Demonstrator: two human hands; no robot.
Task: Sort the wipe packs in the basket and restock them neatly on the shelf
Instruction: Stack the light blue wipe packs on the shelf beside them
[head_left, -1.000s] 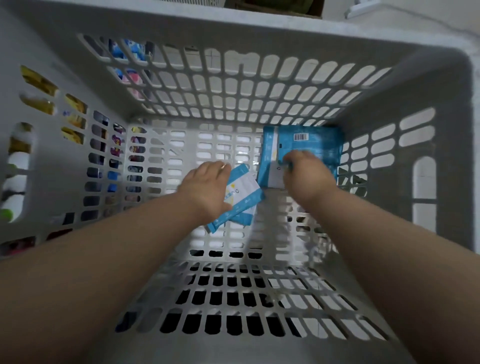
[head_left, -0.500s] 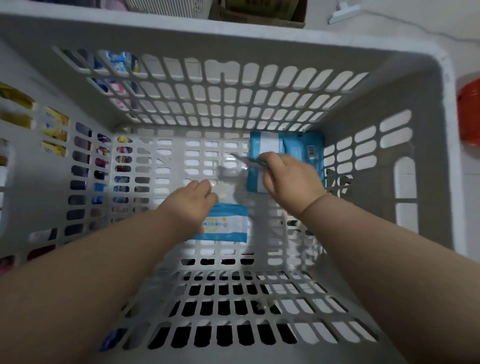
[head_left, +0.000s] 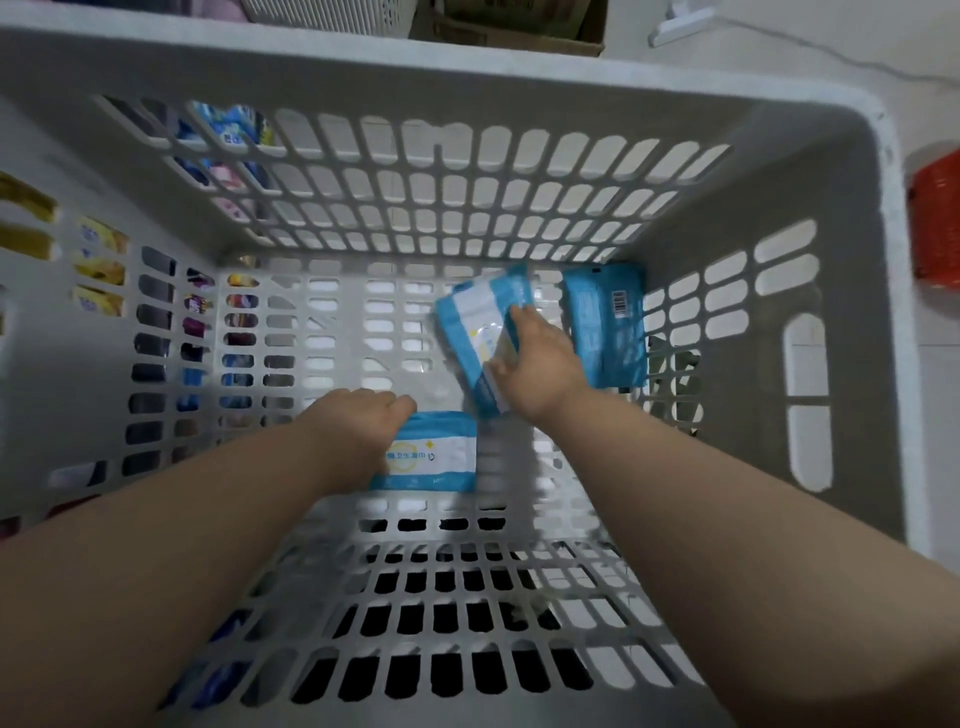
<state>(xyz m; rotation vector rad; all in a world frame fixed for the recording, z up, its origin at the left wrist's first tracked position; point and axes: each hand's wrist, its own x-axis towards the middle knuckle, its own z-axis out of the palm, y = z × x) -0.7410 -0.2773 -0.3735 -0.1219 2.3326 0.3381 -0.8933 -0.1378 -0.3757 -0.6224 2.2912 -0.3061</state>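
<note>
The left hand (head_left: 363, 418) grips near pack (head_left: 434, 457), right hand (head_left: 543, 366) the tilted pack (head_left: 475, 325).

Showing blue Chinese characters, seemingly 卫生湿巾, across the white band of the near wipe pack (head_left: 434, 470), under a small yellow plus sign (head_left: 429, 445). Carrying a barcode (head_left: 619, 303) on the far-right wipe pack (head_left: 605, 332), digits too small to read. Bearing only blurred, unreadable print on the tilted wipe pack (head_left: 480, 325).

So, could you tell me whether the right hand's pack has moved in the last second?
Yes: the pack in the right hand has shifted left, off the barcode pack and away from the right wall of the basket.
</note>
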